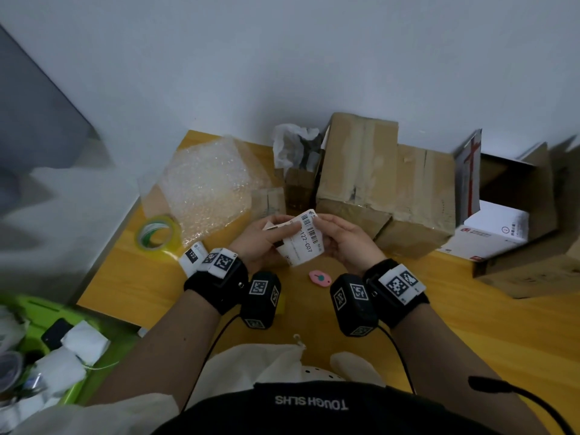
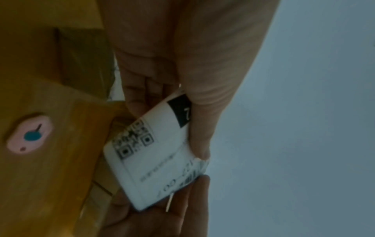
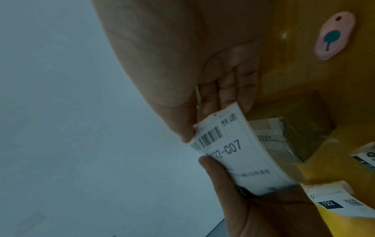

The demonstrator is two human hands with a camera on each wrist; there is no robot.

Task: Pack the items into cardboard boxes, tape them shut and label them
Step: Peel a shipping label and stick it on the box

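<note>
Both my left hand (image 1: 262, 238) and right hand (image 1: 343, 238) pinch the shipping label (image 1: 303, 238) above the table (image 1: 470, 309), near the taped boxes (image 1: 376, 183); I judge careless peeling could curl its adhesive onto itself.

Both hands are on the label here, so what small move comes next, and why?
Probably peel the label from its backing: left hand and right hand pinch its top corner, and the taped box shows no label on its visible faces.
</note>
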